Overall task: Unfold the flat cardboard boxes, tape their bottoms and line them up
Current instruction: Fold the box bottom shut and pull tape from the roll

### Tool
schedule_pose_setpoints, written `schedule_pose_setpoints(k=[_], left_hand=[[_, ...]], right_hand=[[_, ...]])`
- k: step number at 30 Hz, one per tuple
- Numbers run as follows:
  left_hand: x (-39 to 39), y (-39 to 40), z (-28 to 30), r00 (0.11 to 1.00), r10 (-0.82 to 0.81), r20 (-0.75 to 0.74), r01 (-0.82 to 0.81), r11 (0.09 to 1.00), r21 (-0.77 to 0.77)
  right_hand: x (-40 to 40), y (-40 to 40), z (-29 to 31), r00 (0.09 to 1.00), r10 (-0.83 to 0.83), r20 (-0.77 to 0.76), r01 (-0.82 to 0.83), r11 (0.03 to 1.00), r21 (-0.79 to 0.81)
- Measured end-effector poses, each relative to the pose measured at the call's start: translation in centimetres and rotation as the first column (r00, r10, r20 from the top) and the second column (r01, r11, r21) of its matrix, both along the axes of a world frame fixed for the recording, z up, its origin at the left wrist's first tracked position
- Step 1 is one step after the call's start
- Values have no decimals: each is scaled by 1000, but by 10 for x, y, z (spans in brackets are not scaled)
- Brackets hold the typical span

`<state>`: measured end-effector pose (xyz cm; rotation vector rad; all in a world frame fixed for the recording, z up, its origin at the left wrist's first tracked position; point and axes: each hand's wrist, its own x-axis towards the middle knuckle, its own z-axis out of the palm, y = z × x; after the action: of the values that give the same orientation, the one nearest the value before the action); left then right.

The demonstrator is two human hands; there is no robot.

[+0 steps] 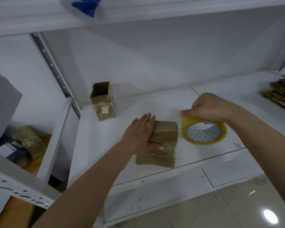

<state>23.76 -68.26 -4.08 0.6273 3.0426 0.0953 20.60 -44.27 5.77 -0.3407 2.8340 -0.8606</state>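
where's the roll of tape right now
In the head view the tape roll is right of centre, gripped by the right hand just right of the box under the left hand.

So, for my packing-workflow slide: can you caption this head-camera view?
Left hand steadies a cardboard box on the shelf while the right hand holds the tape roll beside it.
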Motion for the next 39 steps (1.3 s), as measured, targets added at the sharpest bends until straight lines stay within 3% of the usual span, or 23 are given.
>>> schedule_pose_setpoints(k=[3,11,13,14,15,16,17,18,21,24,26,31,34,36,39], left_hand=[[0,2,-1,1000,-4,0,4,1000,-16],[-1,1,-3,1000,6,-4,-7,998,-65],[2,-2,1,999,-7,49,3,997,83],[4,-6,3,995,-4,105,-25,960,277],[6,-10,6,986,29,163,-111,846,521],[8,-17,6,974,99,203,-217,665,715],[7,-25,2,951,213,225,-304,498,812],[9,-33,-4,908,349,232,-377,436,817],[15,-50,-39,792,568,226,-587,606,536],[28,-45,-71,795,570,209,-605,773,191],[35,-41,-84,808,574,137,-586,806,84],[34,-41,-84,746,651,141,-665,717,208],[24,-57,-48,702,666,251,-663,483,572],[17,-58,-13,775,601,192,-515,426,744],[10,-29,33,922,377,86,-277,491,826]], right_hand=[[-1,15,-27,997,-57,51,51,993,108],[-1,10,-80,987,-114,109,97,983,157],[0,9,-85,986,-118,114,104,987,120],[1,10,-86,985,-126,114,115,989,96],[2,11,-88,985,-132,109,124,989,77],[3,12,-89,986,-134,101,128,990,62],[4,12,-89,987,-132,93,128,990,51],[5,11,-89,988,-128,85,124,991,46],[7,10,-89,991,-111,74,108,993,41],[10,9,-89,990,-106,93,105,994,22],[12,10,-88,988,-108,108,108,994,8],[14,10,-86,989,-97,114,98,995,0],[13,11,-87,988,-103,113,105,994,-6],[12,11,-86,986,-112,122,115,993,-21],[12,12,-85,981,-113,160,123,991,-53]])
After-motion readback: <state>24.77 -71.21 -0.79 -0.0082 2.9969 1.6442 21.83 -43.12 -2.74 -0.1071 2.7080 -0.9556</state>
